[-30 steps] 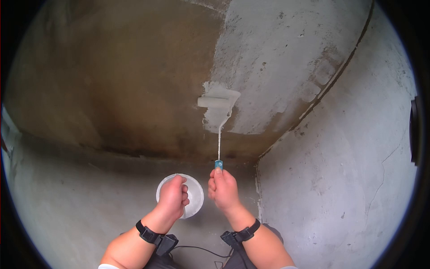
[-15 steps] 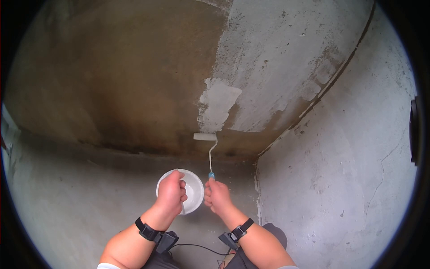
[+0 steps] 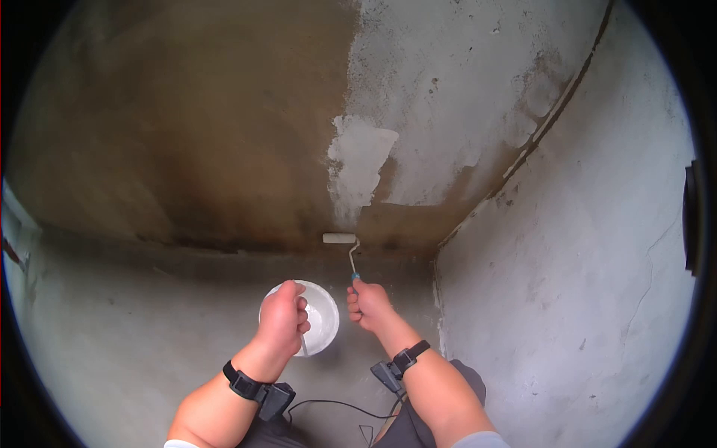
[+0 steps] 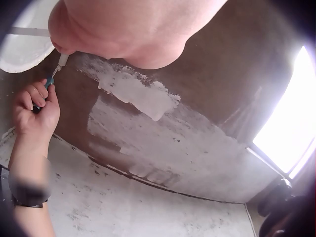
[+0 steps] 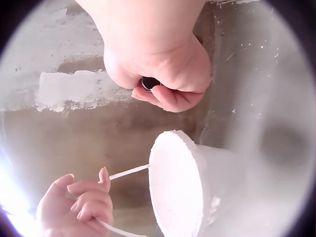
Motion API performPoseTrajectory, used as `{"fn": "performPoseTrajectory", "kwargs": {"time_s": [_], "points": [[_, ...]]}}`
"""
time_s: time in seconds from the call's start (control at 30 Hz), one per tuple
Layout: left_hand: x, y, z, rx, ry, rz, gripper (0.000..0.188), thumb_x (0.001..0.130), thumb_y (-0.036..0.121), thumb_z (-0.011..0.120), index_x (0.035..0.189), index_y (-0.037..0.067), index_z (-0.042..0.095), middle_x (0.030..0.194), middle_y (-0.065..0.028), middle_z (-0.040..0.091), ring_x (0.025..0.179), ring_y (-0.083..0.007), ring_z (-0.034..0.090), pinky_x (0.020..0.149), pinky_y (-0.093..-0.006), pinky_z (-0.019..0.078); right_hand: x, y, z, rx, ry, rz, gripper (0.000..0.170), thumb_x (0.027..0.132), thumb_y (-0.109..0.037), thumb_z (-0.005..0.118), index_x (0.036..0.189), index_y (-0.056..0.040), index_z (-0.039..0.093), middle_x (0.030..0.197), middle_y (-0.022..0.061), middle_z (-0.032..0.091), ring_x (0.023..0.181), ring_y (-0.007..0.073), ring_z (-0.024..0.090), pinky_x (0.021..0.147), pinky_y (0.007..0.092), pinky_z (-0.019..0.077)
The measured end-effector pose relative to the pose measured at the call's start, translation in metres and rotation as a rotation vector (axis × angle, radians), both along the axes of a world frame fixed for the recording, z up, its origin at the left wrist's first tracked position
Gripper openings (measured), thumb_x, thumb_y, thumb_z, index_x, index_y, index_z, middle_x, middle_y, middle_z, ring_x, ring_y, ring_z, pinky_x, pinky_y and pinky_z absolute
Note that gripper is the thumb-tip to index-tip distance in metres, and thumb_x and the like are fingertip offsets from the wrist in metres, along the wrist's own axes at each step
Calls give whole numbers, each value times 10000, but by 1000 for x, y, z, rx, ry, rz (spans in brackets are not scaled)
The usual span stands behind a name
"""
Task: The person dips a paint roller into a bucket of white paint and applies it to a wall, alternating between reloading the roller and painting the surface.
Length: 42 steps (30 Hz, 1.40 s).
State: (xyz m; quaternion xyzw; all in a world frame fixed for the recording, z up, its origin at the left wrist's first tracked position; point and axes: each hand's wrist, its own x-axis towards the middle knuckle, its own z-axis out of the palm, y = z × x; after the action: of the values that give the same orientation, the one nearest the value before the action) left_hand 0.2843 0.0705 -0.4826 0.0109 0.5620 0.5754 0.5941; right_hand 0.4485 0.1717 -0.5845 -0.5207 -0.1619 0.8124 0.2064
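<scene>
My right hand [image 3: 370,307] grips the blue handle of a paint roller, thumb along it. The white roller head [image 3: 339,238] lies at the lower edge of the brown wall, below a fresh white patch [image 3: 361,160]. In the right wrist view the handle's dark end [image 5: 150,83] shows inside the right hand [image 5: 163,74]. My left hand [image 3: 283,317] holds the thin white bail of a white bucket [image 3: 323,321]; the right wrist view shows the left hand's [image 5: 79,202] fingers curled round that bail [image 5: 129,172], beside the bucket [image 5: 175,185].
A grey-white coated area [image 3: 441,97] covers the right part of the brown wall [image 3: 187,134]. Another grey wall [image 3: 582,246] stands at the right. A black cable [image 3: 336,404] hangs between the person's legs. A bright window [image 4: 286,118] shows in the left wrist view.
The roller has moved down the wall from the white patch to the wall's lower edge, lengthening the white strip. My right hand has come down with it; the left hand and bucket have barely moved.
</scene>
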Motion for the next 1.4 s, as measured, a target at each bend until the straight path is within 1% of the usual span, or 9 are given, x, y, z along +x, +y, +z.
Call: {"fn": "performPoseTrajectory", "kwargs": {"time_s": [0.03,0.47,0.53,0.7,0.8,0.97,1.23,1.37,1.4], "points": [[1,0,1,1,-12,16,112,884,189,571,895,83,537,729,-7,472,516,-91,334,464,-275,281,-4,-4,2,41,-5,-5,281,1045,-355,486,954,-90,482,683,-34,442,505,74,334,461,259,257],[8,7,0,11,-8,-6,106,879,190,580,865,101,525,700,1,457,502,-91,332,463,-279,292,0,-38,74,291,43,-57,290,1059,-346,469,963,-72,478,636,-26,404,453,75,310,423,265,232],[10,7,-3,7,8,-49,171,913,207,539,982,55,576,699,2,472,515,-99,328,489,-281,302,-1,-40,73,317,57,-66,301,1057,-343,473,960,-58,485,632,-19,415,449,78,331,411,262,246],[12,6,-1,-2,-10,-48,171,909,207,542,971,50,576,701,-1,473,517,-100,333,490,-281,309,-7,-46,77,389,89,-89,310,1059,-334,479,934,-50,493,626,-17,423,456,72,354,402,250,265],[13,6,2,-1,-15,-43,177,906,209,544,970,46,575,703,-2,474,519,-102,337,490,-281,310,-7,-45,82,502,87,-75,285,1072,-321,457,956,-62,490,615,-30,409,438,68,329,409,251,255],[16,6,-3,2,-15,-76,188,902,212,547,977,42,572,705,-3,475,522,-102,342,492,-283,314,0,-28,102,703,94,-53,272,1072,-310,462,960,-64,498,621,-34,426,473,63,376,432,236,305],[16,6,-2,-22,14,-71,197,913,222,539,987,42,573,701,4,477,520,-101,342,495,-285,313,-11,-37,82,624,127,-91,273,1073,-317,456,952,-76,493,608,-46,401,462,59,334,426,241,274],[19,8,-2,-3,11,-85,195,918,227,534,981,47,574,699,9,476,520,-100,340,496,-285,310,-11,-45,66,452,59,-81,294,1063,-333,476,919,-78,497,596,-49,389,457,59,327,413,252,253],[20,10,-1,-11,-4,-70,135,901,211,551,916,77,552,696,9,469,506,-94,336,478,-282,299,-10,-46,64,488,8,-74,297,1064,-334,475,915,-79,501,595,-49,392,457,60,328,414,253,256]]}}
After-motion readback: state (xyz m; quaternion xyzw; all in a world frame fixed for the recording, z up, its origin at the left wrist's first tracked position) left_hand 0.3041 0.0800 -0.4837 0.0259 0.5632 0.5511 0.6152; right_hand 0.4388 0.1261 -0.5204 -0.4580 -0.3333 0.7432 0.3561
